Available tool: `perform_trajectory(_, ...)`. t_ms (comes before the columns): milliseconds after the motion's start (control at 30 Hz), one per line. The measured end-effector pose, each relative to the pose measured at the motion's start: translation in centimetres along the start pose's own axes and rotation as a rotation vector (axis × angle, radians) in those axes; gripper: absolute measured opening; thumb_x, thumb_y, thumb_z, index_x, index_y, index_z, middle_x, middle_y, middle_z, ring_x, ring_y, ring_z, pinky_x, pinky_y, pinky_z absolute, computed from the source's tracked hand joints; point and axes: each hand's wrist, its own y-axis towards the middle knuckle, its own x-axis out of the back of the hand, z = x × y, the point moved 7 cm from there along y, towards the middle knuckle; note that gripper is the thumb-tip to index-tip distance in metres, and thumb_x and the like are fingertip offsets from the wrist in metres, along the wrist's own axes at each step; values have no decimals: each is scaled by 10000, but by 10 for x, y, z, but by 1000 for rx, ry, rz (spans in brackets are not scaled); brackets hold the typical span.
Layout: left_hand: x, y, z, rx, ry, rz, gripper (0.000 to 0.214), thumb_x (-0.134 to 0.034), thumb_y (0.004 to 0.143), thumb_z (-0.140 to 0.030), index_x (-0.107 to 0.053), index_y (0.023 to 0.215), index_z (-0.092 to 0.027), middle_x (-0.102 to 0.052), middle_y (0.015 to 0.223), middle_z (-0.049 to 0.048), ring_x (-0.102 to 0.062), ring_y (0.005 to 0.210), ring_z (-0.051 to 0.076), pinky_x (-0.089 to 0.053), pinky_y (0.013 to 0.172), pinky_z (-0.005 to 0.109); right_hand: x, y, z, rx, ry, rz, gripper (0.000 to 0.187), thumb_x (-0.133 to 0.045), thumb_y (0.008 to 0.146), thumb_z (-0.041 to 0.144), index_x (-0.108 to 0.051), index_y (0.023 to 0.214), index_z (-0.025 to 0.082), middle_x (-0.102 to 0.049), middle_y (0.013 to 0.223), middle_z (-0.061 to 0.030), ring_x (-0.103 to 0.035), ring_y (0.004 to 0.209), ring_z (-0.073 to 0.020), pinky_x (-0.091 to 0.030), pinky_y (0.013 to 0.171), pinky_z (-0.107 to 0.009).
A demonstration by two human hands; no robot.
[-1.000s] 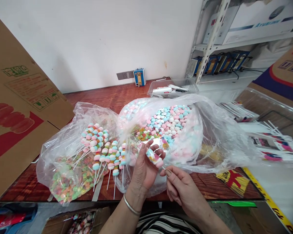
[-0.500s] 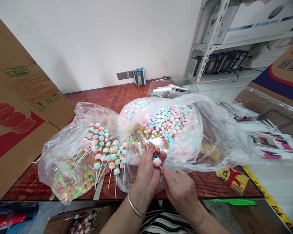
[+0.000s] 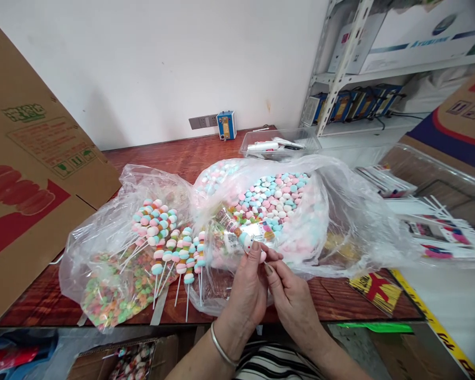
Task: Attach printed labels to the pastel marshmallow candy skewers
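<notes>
My left hand (image 3: 246,290), with a metal bangle at the wrist, is closed around a marshmallow candy skewer (image 3: 245,240). The skewer points up and left, and a clear printed wrapper (image 3: 226,217) surrounds its upper part. My right hand (image 3: 295,298) pinches at the lower end, close by the left fingers; the stick there is mostly hidden. Left of my hands, several finished-looking marshmallow skewers (image 3: 186,253) lie with white sticks toward me. Behind the hands an opened plastic bag holds pink, blue and white marshmallows (image 3: 277,195).
A clear bag of gummy rings (image 3: 119,290) lies at left beside a large carton (image 3: 35,158). A clear tray (image 3: 281,142) with a white tube is at the back. Sticks and printed packs (image 3: 439,232) lie right. Below the table edge stands a box of wrapped candies (image 3: 132,361).
The skewer shows farther up beyond my left fingers, with a blue-and-white marshmallow now visible. My right hand has moved up slightly, thumb and fingers pinched beside the left hand.
</notes>
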Motion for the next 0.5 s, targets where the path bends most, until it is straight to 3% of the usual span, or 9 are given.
perform_trajectory(133,6,10,-22,-7,-118,-24,377,-681,822,-457,-638,1055,-165,-668,1000,69,-641,901,181,-508,858,335,1,-2,-2,-9,-20,53,293,-408,992,361,-608,861,191,-594,680,11,-537,595,-140,-399,549,-227)
perform_trajectory(300,6,22,-53,-105,-211,-34,164,-716,822,-264,-625,914,-164,-521,663,-59,-533,580,66,-517,661,232,-5,-8,-1,10,-45,94,345,-386,1009,350,-587,779,192,-568,615,21,-532,550,-130,-399,507,-221)
perform_trajectory(367,7,23,-51,-102,-237,-83,153,-707,831,-257,-593,823,-155,-458,613,-74,-469,513,47,-490,584,204,-3,-10,3,98,-165,20,295,-394,1010,321,-609,869,177,-602,634,9,-570,545,-139,-424,510,-232)
perform_trajectory(433,8,23,-46,-79,-260,-139,182,-691,845,-270,-565,782,-154,-447,612,-70,-453,499,44,-476,553,194,1,-13,11,230,-326,-100,248,-421,1001,281,-599,1092,133,-674,721,-34,-630,578,-161,-461,532,-253)
perform_trajectory(500,8,22,-42,-64,-259,-166,178,-670,861,-282,-566,796,-154,-446,617,-62,-454,502,49,-476,547,197,2,-16,19,375,-443,-161,326,-434,989,216,-512,1286,106,-726,842,-85,-678,641,-182,-501,571,-271)
